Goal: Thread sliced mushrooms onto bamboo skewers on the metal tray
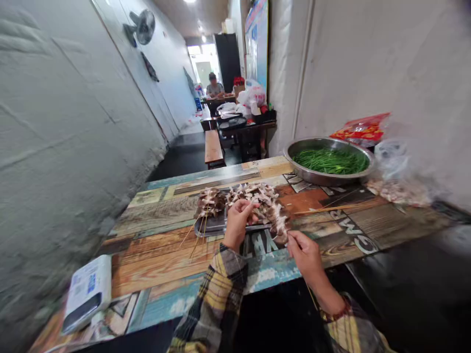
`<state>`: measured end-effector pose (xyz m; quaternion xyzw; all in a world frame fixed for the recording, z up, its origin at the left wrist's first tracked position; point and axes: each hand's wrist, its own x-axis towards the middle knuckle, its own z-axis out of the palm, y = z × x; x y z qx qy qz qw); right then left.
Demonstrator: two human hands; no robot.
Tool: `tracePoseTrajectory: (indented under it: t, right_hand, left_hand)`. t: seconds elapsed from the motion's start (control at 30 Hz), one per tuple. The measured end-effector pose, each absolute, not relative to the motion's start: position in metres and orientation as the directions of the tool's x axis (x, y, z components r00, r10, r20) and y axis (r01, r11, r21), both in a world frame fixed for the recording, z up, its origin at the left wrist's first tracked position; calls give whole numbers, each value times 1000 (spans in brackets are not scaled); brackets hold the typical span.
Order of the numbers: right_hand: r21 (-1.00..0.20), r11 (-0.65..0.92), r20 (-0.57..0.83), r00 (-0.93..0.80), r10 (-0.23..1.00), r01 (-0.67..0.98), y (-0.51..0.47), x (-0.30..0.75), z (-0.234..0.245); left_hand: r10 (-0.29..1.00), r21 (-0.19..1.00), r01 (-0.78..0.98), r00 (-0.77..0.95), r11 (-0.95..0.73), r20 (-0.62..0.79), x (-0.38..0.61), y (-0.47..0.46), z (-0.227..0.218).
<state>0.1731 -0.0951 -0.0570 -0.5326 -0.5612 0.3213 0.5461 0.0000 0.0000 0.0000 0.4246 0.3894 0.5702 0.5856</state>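
Note:
My right hand (pixel 305 255) pinches a thin bamboo skewer (pixel 312 295), whose bare end slants down below the palm. Brown-and-white mushroom pieces (pixel 278 223) are bunched on this skewer just beyond the fingertips. Over a metal tray (pixel 210 228), my left hand (pixel 239 223) is closed, thumb and fingers pinched on what looks like a small mushroom piece; the fingers partly hide it. Loose torn mushrooms (pixel 253 192) are heaped in the tray. Loaded mushroom skewers (pixel 211 197) lie at its left end, their bare sticks pointing toward me.
A steel basin (pixel 316 177) of green chives stands at the back right, beside a red package (pixel 362 128) and a plastic bag (pixel 395 162). Skewers (pixel 331 209) lie right of the tray. A white device (pixel 88 293) sits front left. Far back, a person (pixel 215 88) sits at another table.

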Motion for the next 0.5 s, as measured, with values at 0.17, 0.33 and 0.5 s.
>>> tracePoseTrajectory:
  t: [0.17,0.33,0.5]
  right_hand:
    - [-935,233,276,137,951,267,-97,173,-58]
    - [-926,251,289,100,952,284,-97,173,-53]
    - [-904,277,307,42,951,326,-99,177,-48]
  left_hand:
    - [996,898,-437,92,45,-6,2,1,-3]
    - [993,879,-472,120,64,-8,5,0,-2]
    - [995,889,-456,102,48,-1,8,-2,0]
